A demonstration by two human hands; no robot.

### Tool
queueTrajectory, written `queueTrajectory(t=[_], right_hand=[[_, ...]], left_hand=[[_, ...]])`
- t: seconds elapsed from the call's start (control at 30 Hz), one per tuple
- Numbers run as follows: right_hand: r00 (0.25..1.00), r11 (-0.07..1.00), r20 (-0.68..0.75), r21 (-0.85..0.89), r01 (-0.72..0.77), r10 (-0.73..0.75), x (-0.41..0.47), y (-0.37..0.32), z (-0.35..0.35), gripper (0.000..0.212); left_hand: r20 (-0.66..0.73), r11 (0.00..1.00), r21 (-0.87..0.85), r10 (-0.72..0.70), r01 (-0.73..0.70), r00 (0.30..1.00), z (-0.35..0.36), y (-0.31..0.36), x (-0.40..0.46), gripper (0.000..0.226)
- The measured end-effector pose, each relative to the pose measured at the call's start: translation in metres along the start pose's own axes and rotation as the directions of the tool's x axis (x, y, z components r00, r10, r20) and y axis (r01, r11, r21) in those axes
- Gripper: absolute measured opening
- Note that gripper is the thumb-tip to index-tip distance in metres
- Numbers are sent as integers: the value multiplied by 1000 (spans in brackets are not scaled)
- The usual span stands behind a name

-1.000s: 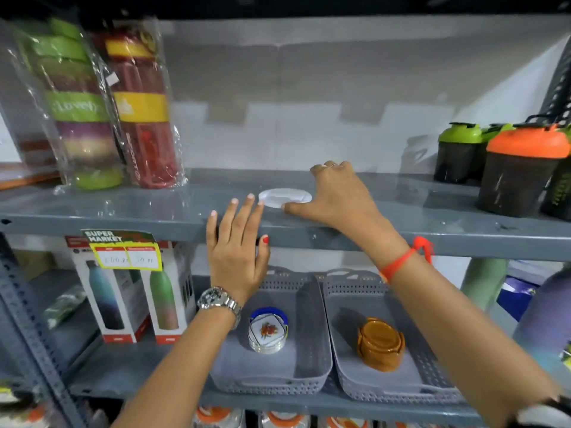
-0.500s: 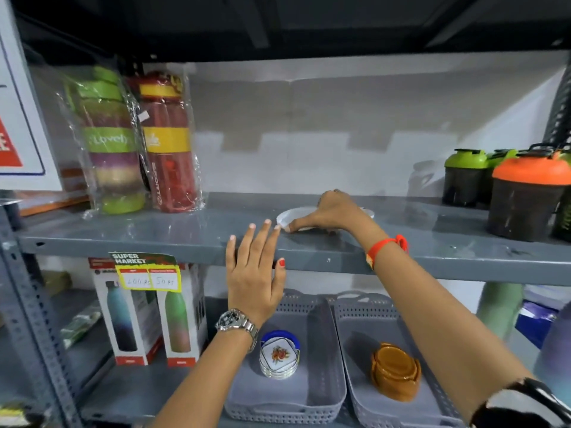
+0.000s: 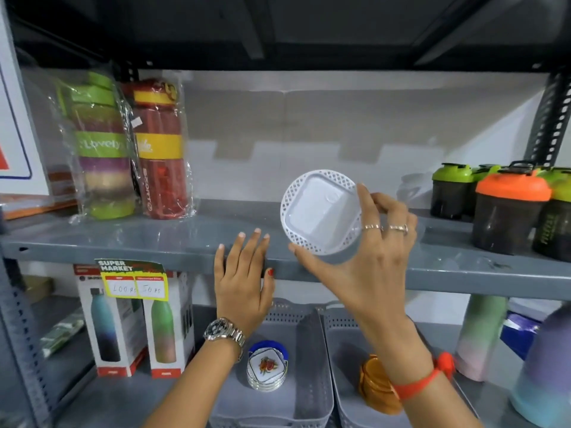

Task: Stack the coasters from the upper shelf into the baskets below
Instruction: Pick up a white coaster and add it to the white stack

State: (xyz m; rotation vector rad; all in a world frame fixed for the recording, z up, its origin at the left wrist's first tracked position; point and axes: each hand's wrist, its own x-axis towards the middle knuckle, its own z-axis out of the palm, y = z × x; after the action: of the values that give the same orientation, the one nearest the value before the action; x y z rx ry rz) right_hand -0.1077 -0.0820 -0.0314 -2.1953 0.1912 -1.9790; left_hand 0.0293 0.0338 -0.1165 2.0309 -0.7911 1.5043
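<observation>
My right hand [image 3: 367,261] holds a white round coaster [image 3: 319,211] with a lattice rim, tilted up on edge in front of the upper shelf [image 3: 185,242]. My left hand [image 3: 242,285] is flat and open, fingers resting against the shelf's front edge. Below stand two grey baskets: the left basket [image 3: 312,366] holds a stack of white floral coasters [image 3: 267,370], the right basket [image 3: 343,359] holds a stack of orange coasters [image 3: 375,387], partly hidden by my right wrist.
Wrapped bottles [image 3: 129,149] stand at the upper shelf's left, dark shaker cups [image 3: 506,211] with green and orange lids at its right. Boxed bottles [image 3: 136,322] sit left of the baskets, pastel bottles [image 3: 479,338] to their right. A price tag [image 3: 133,279] hangs on the shelf edge.
My right hand has lifted the white coaster off the upper shelf and tilted it upright. The left hand stays at the shelf edge. The view has shifted upward.
</observation>
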Motion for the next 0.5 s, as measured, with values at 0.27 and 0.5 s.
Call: queueTrajectory(t=[0.27, 0.5], right_hand=[[980, 982, -174, 141, 126, -100, -8, -21, -38, 93], [928, 562, 263, 740, -370, 265, -9, -31, -41, 83]], left_hand=[[-32, 999, -13, 49, -50, 998, -2, -1, 2, 50], [24, 1000, -5, 7, -7, 1000, -2, -2, -1, 48]])
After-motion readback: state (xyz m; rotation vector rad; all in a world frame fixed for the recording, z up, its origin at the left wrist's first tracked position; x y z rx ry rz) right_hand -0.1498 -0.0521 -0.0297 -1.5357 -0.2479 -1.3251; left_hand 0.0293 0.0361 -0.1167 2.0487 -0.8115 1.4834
